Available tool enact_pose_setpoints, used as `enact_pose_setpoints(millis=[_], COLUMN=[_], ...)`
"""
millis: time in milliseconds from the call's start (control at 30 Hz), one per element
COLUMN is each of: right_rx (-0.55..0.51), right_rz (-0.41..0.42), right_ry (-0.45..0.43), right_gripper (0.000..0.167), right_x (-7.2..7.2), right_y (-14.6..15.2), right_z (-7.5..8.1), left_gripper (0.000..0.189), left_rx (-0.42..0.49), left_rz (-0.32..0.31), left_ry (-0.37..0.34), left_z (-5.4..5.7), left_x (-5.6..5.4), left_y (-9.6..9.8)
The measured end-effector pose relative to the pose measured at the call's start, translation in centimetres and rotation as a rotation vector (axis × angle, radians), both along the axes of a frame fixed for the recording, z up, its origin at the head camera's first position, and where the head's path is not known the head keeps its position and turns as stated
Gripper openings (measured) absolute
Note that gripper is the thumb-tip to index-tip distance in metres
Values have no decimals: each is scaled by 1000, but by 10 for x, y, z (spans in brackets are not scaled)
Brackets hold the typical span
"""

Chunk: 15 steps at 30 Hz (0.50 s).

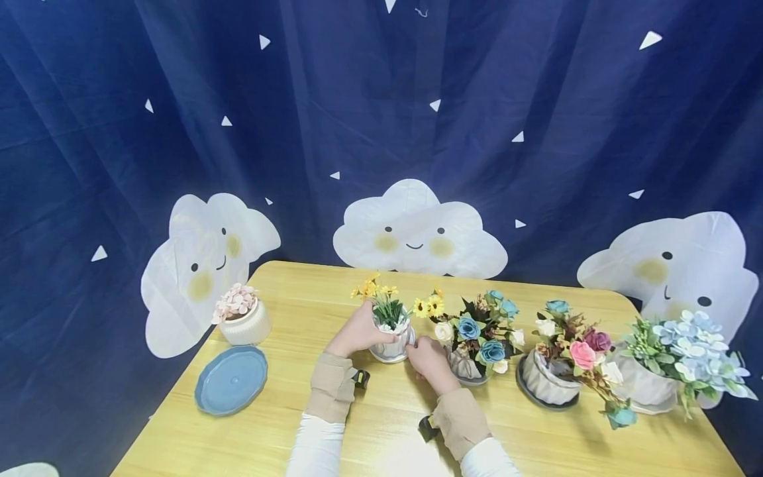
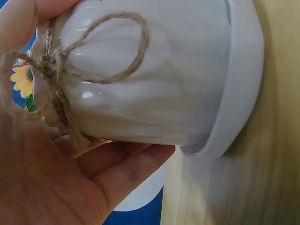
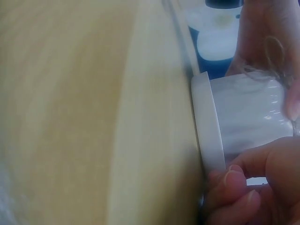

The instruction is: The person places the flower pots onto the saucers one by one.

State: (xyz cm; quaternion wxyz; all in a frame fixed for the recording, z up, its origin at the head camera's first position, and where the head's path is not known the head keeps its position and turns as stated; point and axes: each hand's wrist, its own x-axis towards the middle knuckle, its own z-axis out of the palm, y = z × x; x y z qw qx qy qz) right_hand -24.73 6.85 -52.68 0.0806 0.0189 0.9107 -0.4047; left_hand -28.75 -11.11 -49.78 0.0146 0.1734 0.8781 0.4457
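Note:
A white ceramic pot (image 1: 389, 350) with yellow flowers (image 1: 372, 289) and green leaves stands on a white saucer (image 2: 246, 89) on the table. My left hand (image 1: 353, 331) grips the pot, thumb on the near side and fingers around the other side. In the left wrist view a twine bow (image 2: 58, 70) is tied around the pot near its rim. At the pot's right side, my right hand (image 1: 432, 363) has curled fingers and pinches the edge of the saucer, as the right wrist view shows; part of that grip is hidden.
Blue and white flowers in a grey pot (image 1: 461, 364) stand close right of my right hand. Farther right are a pot of mixed roses (image 1: 551, 384) and a pot of pale blue flowers (image 1: 646, 384). At left are a ribbed pink-flower pot (image 1: 244, 326) and a blue tray (image 1: 232, 381).

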Motion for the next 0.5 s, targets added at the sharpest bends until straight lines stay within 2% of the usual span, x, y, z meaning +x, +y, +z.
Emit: enact_pose_setpoints(millis=[267, 500], right_rx=[39, 34], right_rz=[8, 8], right_ry=[8, 5], right_gripper=[25, 25], right_x=[-1, -1], right_y=[0, 0], right_z=[-2, -3], left_gripper=[94, 96], left_rx=[6, 2], left_rz=[3, 15], left_ry=[16, -11], left_z=[-3, -2], left_x=[0, 1], left_y=[1, 3])
